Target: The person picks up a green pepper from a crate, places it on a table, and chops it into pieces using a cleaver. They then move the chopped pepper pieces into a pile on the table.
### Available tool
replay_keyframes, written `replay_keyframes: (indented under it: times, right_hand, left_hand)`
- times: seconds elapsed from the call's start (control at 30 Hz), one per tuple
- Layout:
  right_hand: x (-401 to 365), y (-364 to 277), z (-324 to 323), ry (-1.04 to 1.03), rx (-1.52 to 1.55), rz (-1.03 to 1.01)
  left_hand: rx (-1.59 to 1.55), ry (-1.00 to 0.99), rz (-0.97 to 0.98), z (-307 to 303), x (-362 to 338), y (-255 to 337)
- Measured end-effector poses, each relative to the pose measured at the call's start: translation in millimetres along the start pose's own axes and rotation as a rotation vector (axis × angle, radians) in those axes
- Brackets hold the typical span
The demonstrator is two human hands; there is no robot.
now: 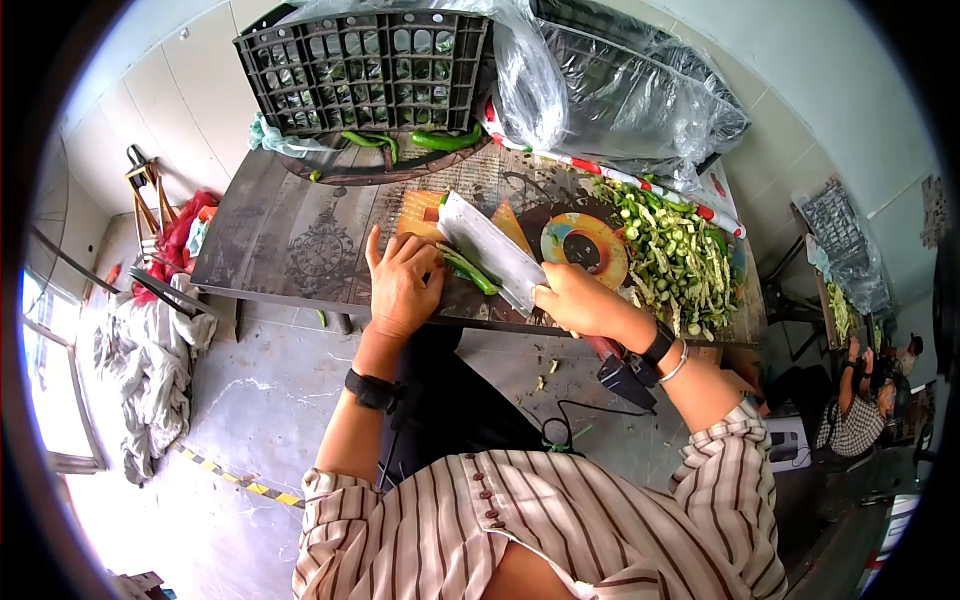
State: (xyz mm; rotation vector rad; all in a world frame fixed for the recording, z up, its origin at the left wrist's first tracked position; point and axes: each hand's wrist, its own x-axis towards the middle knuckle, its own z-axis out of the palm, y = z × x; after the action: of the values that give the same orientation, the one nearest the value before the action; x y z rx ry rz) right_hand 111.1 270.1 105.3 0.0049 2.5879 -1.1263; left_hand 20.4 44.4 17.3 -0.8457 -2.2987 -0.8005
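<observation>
My right hand (580,300) is closed round the handle of a wide-bladed cleaver (490,245), whose blade slants up and left over the table. Under the curled fingers of my left hand (405,283) lies a long green chili pepper (468,270), its near end sticking out toward the cleaver. The blade stands right beside this pepper and hides part of it. To the right of my right hand is a heap of chopped green peppers (680,262) on the patterned tabletop (300,225).
Whole green peppers (447,140) lie at the back, before a black crate (360,75). Clear plastic sheeting (640,95) covers another crate. A rolled red-and-white cloth or wrapper (590,165) borders the heap. Grey cloth (140,370) lies on the floor at left. A reflection shows at right.
</observation>
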Motion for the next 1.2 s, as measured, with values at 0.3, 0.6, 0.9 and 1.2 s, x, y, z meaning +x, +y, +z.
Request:
replay_keyframes:
  times: [0.3,0.6,0.9,1.2]
  right_hand:
    - [-6,5,-5,-0.005,0.056,0.042]
    - [-5,-11,-9,-0.092,-0.071,0.029]
    - [59,-9,6,0.049,-0.432,-0.451]
    - [-7,-3,-13,-0.061,-0.137,0.089]
  left_hand:
    - [-0.048,-0.022,0.015,-1,5,8]
    - [-0.02,-0.101,0.066,1,6,7]
    - [-0.07,-0.096,0.069,2,8,2]
    - [-0.087,-0.047,0.041,1,4,4]
